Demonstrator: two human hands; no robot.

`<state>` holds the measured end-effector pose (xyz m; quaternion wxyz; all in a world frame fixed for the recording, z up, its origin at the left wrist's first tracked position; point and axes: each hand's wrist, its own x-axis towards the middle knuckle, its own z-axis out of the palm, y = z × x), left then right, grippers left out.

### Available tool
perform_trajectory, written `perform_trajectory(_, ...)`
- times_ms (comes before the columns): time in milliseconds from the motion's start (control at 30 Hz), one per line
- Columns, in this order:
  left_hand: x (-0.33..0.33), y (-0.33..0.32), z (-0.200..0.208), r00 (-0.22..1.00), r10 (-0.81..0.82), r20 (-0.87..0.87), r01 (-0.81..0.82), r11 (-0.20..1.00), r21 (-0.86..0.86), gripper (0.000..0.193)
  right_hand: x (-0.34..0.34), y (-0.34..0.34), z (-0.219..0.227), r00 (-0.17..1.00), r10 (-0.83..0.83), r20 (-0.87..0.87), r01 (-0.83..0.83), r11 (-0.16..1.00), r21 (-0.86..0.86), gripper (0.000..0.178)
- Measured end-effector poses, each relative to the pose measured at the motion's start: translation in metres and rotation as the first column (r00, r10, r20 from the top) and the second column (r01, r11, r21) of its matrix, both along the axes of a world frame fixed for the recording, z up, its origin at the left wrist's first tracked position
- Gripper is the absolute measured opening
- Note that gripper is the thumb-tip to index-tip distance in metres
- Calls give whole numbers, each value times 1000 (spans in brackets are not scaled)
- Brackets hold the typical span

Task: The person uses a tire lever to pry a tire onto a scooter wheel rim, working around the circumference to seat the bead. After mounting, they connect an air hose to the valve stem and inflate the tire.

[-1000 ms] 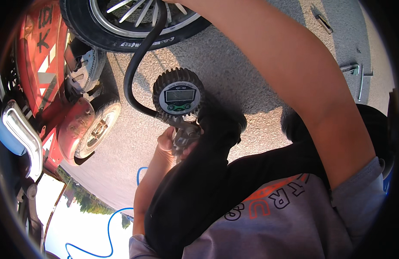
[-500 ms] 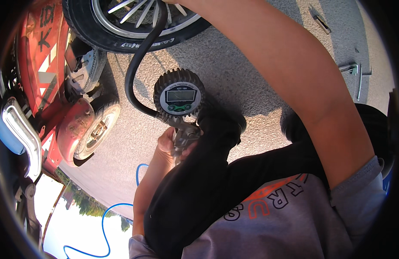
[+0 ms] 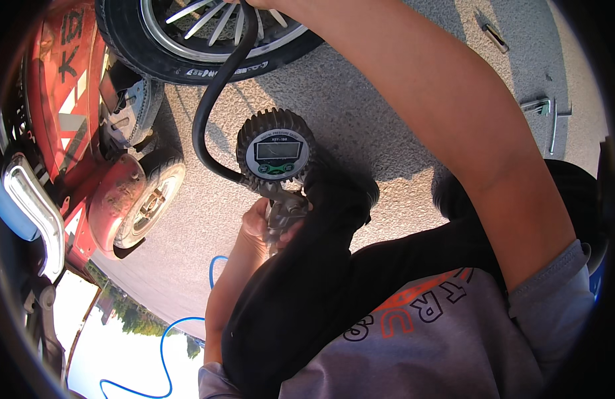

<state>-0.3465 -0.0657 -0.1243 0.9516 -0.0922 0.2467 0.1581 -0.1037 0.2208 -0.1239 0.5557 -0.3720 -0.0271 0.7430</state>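
My left hand [image 3: 256,223] is closed around the metal handle of a tyre inflator [image 3: 285,211]. Its round digital pressure gauge [image 3: 277,167] has a ribbed black rubber guard and faces up, with a grey display. From the inflator a thick black air hose [image 3: 202,126] curves up to a spoked wheel [image 3: 204,30] with a black tyre. At the top edge, only part of my right hand [image 3: 273,4] shows, closed about the hose near the wheel's spokes. The hose's end and most of those fingers are out of view.
A red motor vehicle [image 3: 61,120] with a small wheel [image 3: 148,206] stands at the left. A thin blue hose [image 3: 162,352] loops at the lower left. Metal tools [image 3: 553,126] and a small dark object [image 3: 495,38] lie on the rough pavement at the right.
The wheel and gauge appear very slightly lower in the picture, and the blue hose has shifted slightly. Both hands keep their places.
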Motion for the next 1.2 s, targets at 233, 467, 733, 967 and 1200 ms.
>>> perform_trajectory(233, 2, 1, 2, 999, -5, -33, 5, 1000, -2, 81, 0, 1, -1, 1000, 14, 5, -14, 1000, -3, 20)
perform_trajectory(467, 1, 3, -1, 1000, -9, -12, 10, 1000, 21, 81, 2, -1, 1, 1000, 9, 21, -9, 1000, 0, 21)
perform_trajectory(733, 0, 1, 0, 1000, 3, -2, -3, 1000, -22, 81, 1, 0, -1, 1000, 27, 4, -27, 1000, 7, 22)
perform_trajectory(967, 0, 0, 1, 1000, 23, -7, -23, 999, -26, 80, 1, 0, 0, 1000, 19, 2, -19, 1000, 5, 20)
perform_trajectory(1200, 0, 3, 0, 1000, 3, -23, -4, 1000, -12, 81, 1, -1, 0, 1000, 9, -1, -9, 1000, 8, 18)
